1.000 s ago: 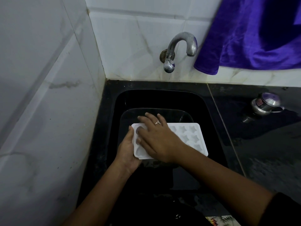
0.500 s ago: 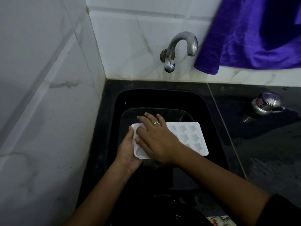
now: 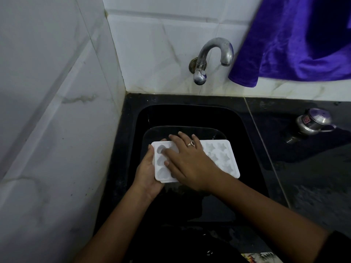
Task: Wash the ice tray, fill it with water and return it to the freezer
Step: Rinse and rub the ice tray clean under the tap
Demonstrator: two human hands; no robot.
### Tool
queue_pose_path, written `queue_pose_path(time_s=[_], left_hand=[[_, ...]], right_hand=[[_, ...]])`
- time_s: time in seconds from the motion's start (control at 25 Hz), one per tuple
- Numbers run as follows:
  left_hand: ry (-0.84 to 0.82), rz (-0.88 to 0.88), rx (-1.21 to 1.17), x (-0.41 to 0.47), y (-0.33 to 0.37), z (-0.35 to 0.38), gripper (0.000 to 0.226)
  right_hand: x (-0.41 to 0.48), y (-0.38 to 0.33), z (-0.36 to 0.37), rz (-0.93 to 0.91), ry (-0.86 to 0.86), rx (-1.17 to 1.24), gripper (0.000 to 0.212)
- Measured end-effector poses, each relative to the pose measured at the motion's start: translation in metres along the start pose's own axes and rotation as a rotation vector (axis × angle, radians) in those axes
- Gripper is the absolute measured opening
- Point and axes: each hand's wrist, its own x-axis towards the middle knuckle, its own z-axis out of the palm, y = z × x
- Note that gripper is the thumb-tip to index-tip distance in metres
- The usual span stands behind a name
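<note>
While the left hand [image 3: 149, 174] grips the near-left end of the white ice tray [image 3: 224, 158], thumb over the rim and fingers [image 3: 163, 140] curled underneath, the right hand [image 3: 190, 164] lies flat across the top of it. Its fingers [image 3: 171, 151] are straight and spread apart, the tips pressing into the rounded cells at the end the left hand holds. A ring [image 3: 191, 143] sits on one of them. Beyond the right hand's knuckles, the star-shaped cells at the tray's far end lie uncovered. The tray is held roughly level, low inside the black sink [image 3: 245, 130], just above a dark glass dish [image 3: 152, 133] lying under both hands. Straight past the fingertips, up on the white tiled wall [image 3: 152, 54], a curved metal tap [image 3: 212, 54] arches over the basin; I see no water at its spout. To the right of it hangs a purple cloth [image 3: 294, 44]. Well off to the right of the right hand, a small steel pot [image 3: 313, 123] stands on the black table [image 3: 303, 186].
</note>
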Motion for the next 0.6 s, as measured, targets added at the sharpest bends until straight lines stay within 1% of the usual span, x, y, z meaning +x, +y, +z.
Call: queue_pose_path(time_s=[0.16,0.28,0.44,0.52,0.6], left_hand=[[-0.008,-0.008,0.053,-0.004,-0.009,0.006,0.064],[0.015,0.031,0.012,0.0,-0.003,0.001,0.063],[0.005,0.02,0.041,-0.002,-0.008,0.006,0.061],[0.012,0.024,0.038,-0.003,-0.009,0.006,0.062],[0.0,0.043,0.018,-0.001,-0.006,0.004,0.06]], right_hand=[[0.009,-0.008,-0.004,0.073,0.031,0.014,0.06],[0.005,-0.012,0.001,-0.008,0.008,0.002,0.057],[0.007,-0.01,-0.003,0.081,0.031,0.044,0.06],[0.005,-0.013,0.001,0.02,0.025,0.016,0.055],[0.003,-0.01,0.004,0.039,0.018,0.018,0.053]])
